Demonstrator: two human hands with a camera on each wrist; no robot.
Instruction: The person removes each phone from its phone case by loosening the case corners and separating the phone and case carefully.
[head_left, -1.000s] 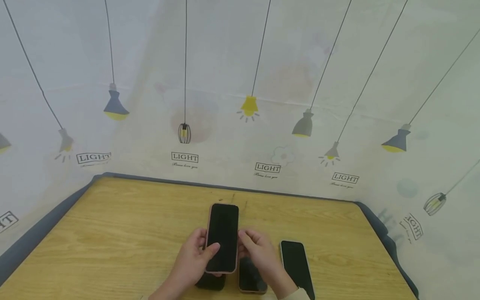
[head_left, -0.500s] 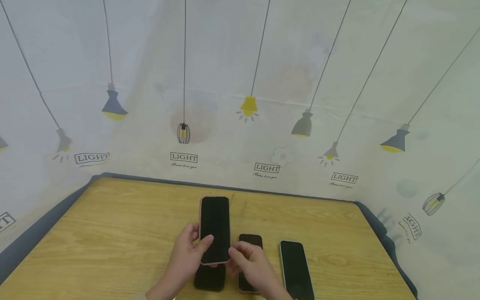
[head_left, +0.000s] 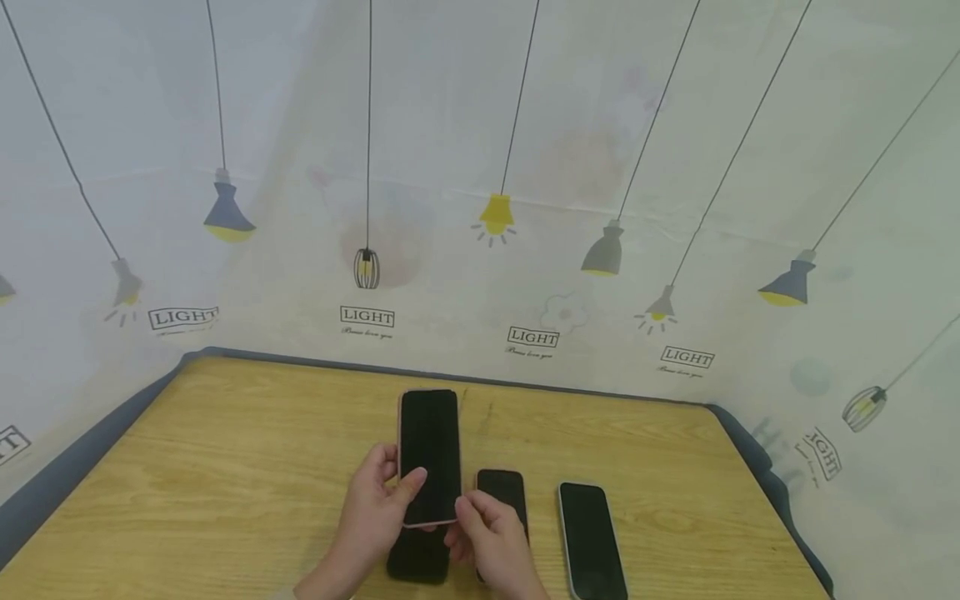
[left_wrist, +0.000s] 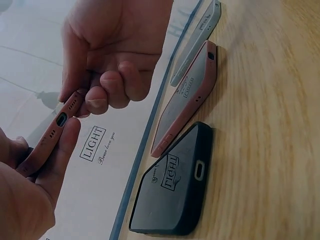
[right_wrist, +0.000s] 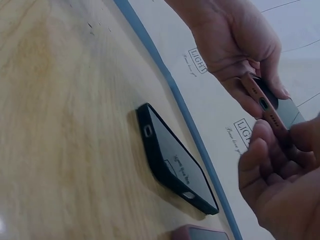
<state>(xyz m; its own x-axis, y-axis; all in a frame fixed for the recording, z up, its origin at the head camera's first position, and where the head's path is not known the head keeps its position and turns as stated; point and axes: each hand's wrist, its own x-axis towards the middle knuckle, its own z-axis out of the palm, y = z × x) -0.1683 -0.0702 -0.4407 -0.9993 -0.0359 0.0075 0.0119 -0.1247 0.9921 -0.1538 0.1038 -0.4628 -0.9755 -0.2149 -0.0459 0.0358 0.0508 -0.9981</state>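
A phone in a pink case (head_left: 429, 437) hangs above the table, its dark screen towards the head camera. My left hand (head_left: 373, 510) grips its lower left side, thumb over the screen and fingers behind. With thumb and fingers, my right hand (head_left: 491, 533) pinches the lower right corner. The charging port on the case's bottom edge (left_wrist: 61, 120) shows in the left wrist view. Below lie a phone in a dark case (head_left: 417, 557), partly covered by the held one, and another in a pink case (left_wrist: 192, 97), partly behind my right hand in the head view.
A phone in a pale case (head_left: 592, 537) lies at the right of the row. All rest on a wooden table (head_left: 247, 467). Behind it a pale cloth (head_left: 450, 117), printed with hanging lamps and the word LIGHT, rises from the table's far edge.
Over the second, the held phone has moved left and slightly away, with both hands following. My right hand has slid down its right side to the lower corner, uncovering more of the pink-cased phone.
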